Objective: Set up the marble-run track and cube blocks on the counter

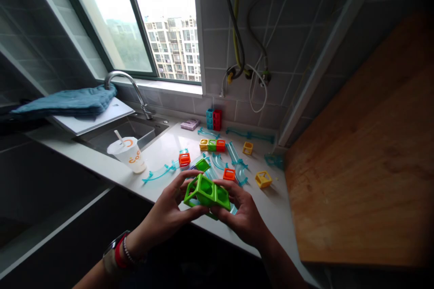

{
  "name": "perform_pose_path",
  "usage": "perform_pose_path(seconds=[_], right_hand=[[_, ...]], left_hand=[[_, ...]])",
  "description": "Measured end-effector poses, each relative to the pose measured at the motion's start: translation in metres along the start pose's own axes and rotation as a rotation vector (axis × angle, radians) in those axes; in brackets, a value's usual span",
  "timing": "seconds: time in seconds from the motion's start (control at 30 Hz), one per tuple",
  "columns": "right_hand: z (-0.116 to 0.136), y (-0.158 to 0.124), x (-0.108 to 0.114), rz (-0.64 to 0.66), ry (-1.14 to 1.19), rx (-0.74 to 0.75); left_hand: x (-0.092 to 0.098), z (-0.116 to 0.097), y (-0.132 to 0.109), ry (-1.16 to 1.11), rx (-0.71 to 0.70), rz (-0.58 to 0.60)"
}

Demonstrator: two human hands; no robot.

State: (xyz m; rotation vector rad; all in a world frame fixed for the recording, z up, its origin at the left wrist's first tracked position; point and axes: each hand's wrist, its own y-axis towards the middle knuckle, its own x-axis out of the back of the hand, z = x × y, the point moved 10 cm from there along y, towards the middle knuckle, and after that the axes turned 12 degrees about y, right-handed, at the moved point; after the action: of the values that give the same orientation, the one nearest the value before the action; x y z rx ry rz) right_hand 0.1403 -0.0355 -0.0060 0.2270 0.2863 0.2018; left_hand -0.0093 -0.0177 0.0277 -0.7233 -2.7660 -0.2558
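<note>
Over the counter's front edge, both hands hold a pair of green open-frame toy blocks (205, 189) that sit side by side against each other. My left hand (172, 201) grips the left block, thumb below and fingers behind it. The right block is pinched between the thumb and fingers of my right hand (240, 207). Whether the two blocks are locked together I cannot tell. Just beyond them lies another green block (202, 165). Close by are a red-orange block (229, 174), a second red-orange block (184, 159) and clear blue curved track pieces (219, 161).
Yellow blocks (263, 179) lie to the right, and a yellow-green-red row (212, 145) behind. Blue and red stacks (214, 119) stand by the wall. A drink cup (130, 153) stands left, beside the sink (149, 137). A wooden board (356, 158) borders the counter's right side.
</note>
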Motion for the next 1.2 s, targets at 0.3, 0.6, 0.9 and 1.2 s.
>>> perform_pose_path(seconds=[0.3, 0.6, 0.9, 1.2], right_hand=[[0.012, 0.004, 0.037, -0.153, 0.050, 0.061], [-0.015, 0.007, 0.072, -0.384, 0.127, 0.026], [-0.022, 0.062, 0.117, -0.704, 0.425, 0.123], [-0.096, 0.232, 0.131, -0.737, 0.238, 0.051]], left_hand=[[-0.023, -0.029, 0.051, 0.147, -0.056, 0.225], [0.086, -0.045, 0.182, 0.985, -0.232, -0.136], [0.077, 0.093, 0.243, 1.296, -0.234, 0.046], [0.056, 0.152, 0.265, 1.322, -0.184, 0.135]])
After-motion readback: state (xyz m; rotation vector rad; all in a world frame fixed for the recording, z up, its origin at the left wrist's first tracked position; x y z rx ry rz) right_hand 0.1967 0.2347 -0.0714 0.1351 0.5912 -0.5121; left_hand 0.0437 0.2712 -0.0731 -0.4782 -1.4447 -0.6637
